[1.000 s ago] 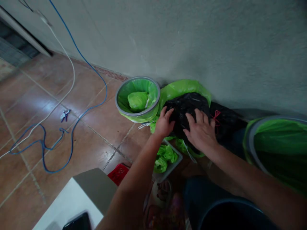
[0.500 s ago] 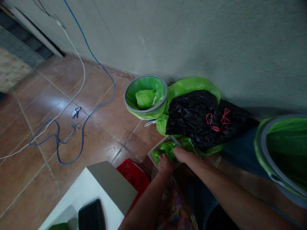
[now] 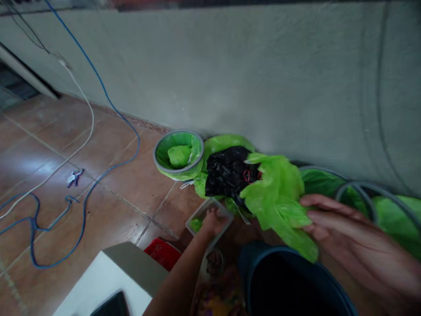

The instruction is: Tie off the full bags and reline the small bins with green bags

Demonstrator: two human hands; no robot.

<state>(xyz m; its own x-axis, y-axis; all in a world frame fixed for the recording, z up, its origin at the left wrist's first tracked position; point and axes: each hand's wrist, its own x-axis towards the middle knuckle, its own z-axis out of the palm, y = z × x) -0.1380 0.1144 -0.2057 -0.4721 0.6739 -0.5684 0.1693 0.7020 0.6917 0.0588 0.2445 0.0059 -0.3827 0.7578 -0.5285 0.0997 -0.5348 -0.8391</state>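
Note:
My right hand (image 3: 342, 228) pinches a crumpled lime-green plastic bag (image 3: 279, 193) between thumb and fingers. This bag hangs in the air above a dark blue bucket (image 3: 250, 259) and partly covers a black plastic bag (image 3: 226, 171) with red ties. Down on the left, my left hand (image 3: 213, 221) reaches into a clear plastic container (image 3: 226, 221). Beside that hand lies a bit of green plastic (image 3: 196, 225) in the container. The left fingers are small and partly hidden, so their grip is unclear.
By the wall stands a grey-rimmed bin (image 3: 179, 131) with a green liner and a green bundle inside. More grey rims (image 3: 378, 186) with green liners are at the right. A white box (image 3: 121, 267) carries a dark phone (image 3: 112, 305). A blue cable (image 3: 85, 210) snakes over the tiles.
My right hand has left the container and risen to the right, holding a green bag. My left hand stays in the container. The view has shifted, and the blue bucket's opening now shows.

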